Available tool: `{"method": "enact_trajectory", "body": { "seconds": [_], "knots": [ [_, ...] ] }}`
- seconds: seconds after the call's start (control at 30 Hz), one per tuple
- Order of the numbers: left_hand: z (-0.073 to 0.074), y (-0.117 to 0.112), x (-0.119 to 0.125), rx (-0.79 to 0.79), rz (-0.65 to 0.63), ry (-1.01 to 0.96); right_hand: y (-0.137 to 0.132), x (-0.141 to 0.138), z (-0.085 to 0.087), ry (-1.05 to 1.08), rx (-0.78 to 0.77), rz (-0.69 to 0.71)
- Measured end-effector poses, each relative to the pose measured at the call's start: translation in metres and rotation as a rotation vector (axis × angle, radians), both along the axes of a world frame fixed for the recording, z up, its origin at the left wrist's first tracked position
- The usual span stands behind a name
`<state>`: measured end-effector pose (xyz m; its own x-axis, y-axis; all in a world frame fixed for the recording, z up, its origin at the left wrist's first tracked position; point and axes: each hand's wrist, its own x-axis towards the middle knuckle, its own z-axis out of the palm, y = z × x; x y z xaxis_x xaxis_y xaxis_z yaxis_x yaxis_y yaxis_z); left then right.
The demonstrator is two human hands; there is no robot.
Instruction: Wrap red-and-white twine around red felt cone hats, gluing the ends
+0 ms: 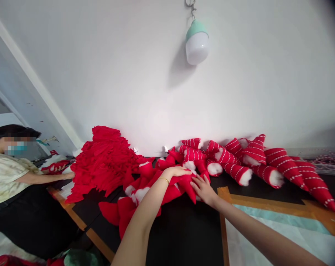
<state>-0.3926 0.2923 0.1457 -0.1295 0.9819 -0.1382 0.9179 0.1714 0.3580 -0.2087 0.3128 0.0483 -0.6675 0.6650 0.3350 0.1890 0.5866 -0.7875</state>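
Near the middle of the table, a red stuffed cloth piece (187, 184) with a pointed end lies under and between my two hands. My left hand (178, 172) rests over its top, fingers stretched out flat. From the other side my right hand (204, 189) touches it with spread fingers; whether either thumb grips the cloth is hidden. Around my left forearm lie more red pieces (125, 210), with white stuffing (141, 194) showing at their ends. Beyond my right hand are stuffed red cones with white dashed stripes (234, 168), several with white filling at their open ends.
A tall heap of flat red cloth pieces (103, 162) stands to the left. Another person (9, 177) reaches toward it. Brown tape frames a pale sheet (267, 229) on the black table (184, 232) at right. A bulb lamp (197, 44) hangs before the wall.
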Motion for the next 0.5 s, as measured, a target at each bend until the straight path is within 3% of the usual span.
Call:
{"method": "enact_trajectory", "body": {
  "seconds": [0.17, 0.33, 0.4, 0.5],
  "knots": [
    [0.003, -0.028, -0.001, -0.259, -0.103, -0.059, -0.055, 0.031, -0.022, -0.029, -0.059, 0.084],
    [0.002, -0.043, 0.005, -0.362, -0.315, -0.037, -0.114, 0.084, -0.014, -0.007, -0.138, 0.306],
    [-0.003, -0.034, 0.011, -0.296, -0.326, 0.057, -0.116, 0.091, -0.007, 0.086, -0.141, 0.297],
    [-0.014, -0.007, 0.025, -0.097, -0.305, 0.293, -0.088, 0.081, -0.004, 0.323, -0.284, 0.056]
  ]
}}
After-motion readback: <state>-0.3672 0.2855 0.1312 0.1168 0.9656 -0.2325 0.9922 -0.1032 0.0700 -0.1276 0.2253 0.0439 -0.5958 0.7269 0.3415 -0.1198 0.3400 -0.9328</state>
